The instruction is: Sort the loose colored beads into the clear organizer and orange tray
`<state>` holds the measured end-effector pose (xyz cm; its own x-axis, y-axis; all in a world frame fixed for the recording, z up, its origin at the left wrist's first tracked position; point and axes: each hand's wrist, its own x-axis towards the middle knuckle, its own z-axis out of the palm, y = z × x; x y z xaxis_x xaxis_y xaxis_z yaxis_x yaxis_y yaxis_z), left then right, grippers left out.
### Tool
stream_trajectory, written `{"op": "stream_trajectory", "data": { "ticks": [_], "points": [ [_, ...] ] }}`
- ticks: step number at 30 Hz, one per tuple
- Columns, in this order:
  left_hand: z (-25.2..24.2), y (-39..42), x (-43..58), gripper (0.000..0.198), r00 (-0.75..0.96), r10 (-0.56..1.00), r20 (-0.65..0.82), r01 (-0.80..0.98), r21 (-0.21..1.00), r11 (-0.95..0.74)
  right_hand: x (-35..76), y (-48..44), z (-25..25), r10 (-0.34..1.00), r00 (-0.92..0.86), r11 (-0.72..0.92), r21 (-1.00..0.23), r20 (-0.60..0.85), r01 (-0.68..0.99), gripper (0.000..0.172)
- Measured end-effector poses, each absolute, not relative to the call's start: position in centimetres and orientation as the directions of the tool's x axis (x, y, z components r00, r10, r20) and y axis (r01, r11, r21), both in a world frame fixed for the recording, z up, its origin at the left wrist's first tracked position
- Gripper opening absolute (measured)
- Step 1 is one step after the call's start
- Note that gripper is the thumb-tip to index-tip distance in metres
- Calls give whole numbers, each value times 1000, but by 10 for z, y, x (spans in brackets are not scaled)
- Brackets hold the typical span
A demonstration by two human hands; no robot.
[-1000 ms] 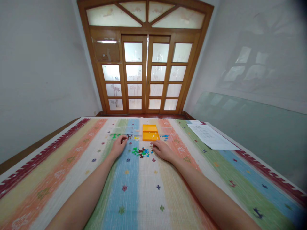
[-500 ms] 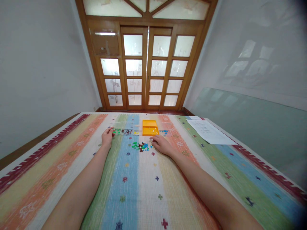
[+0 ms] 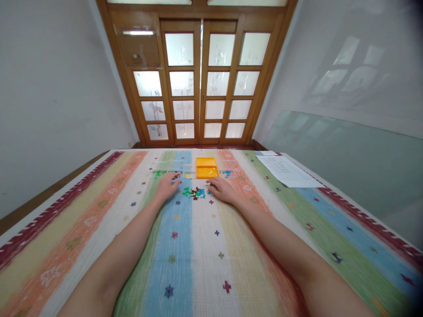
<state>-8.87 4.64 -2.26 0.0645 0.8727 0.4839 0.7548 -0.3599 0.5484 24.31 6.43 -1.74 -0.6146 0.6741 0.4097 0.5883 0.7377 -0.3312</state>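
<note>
My left hand (image 3: 168, 186) reaches over the near edge of a clear compartment box (image 3: 160, 166), its fingers and thumb apart and nothing visible between them. In the box lie small green pieces (image 3: 158, 174), yellow pieces (image 3: 188, 175) and blue pieces (image 3: 226, 174); dark brown ones are partly hidden by my left fingers. Between my hands a mixed pile of small pieces (image 3: 194, 193), green, brown and blue, lies on the cloth. My right hand (image 3: 223, 190) rests at the pile's right side, fingers loosely bent and apart, beside a few pale pieces partly under it.
An open yellow case (image 3: 207, 162) with some white pieces in its near half stands at the middle of the box. Printed paper sheets (image 3: 287, 171) lie at the right on the striped tablecloth (image 3: 205, 259). Wooden glazed doors (image 3: 201, 83) stand beyond the table.
My left hand has moved right and nearer, from the green compartment toward the pile, and its fingers have spread. My right hand stays almost in place. The camera has tilted slightly down.
</note>
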Motion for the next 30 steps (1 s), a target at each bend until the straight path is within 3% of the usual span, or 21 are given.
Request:
{"op": "stream_trajectory", "data": {
  "ticks": [4, 8, 12, 22, 30],
  "points": [
    [-21, 26, -48, 71, 388, 829, 403, 761, 367, -535, 239, 57, -11, 637, -659, 771, -305, 401, 559, 55],
    [-24, 17, -35, 89, 475, 816, 329, 764, 305, -568, 235, 52, -10, 585, -720, 811, -299, 373, 503, 70],
    [-25, 21, -37, 83, 444, 829, 341, 793, 282, -540, 229, 55, -14, 580, -734, 815, -270, 354, 513, 72],
    [-19, 46, -42, 52, 494, 796, 349, 783, 220, -582, 219, 65, -18, 634, -665, 771, -264, 394, 579, 41],
    [-15, 34, -33, 66, 477, 812, 338, 820, 161, -549, 232, 71, -17, 551, -738, 834, -294, 390, 467, 53]
  ]
}}
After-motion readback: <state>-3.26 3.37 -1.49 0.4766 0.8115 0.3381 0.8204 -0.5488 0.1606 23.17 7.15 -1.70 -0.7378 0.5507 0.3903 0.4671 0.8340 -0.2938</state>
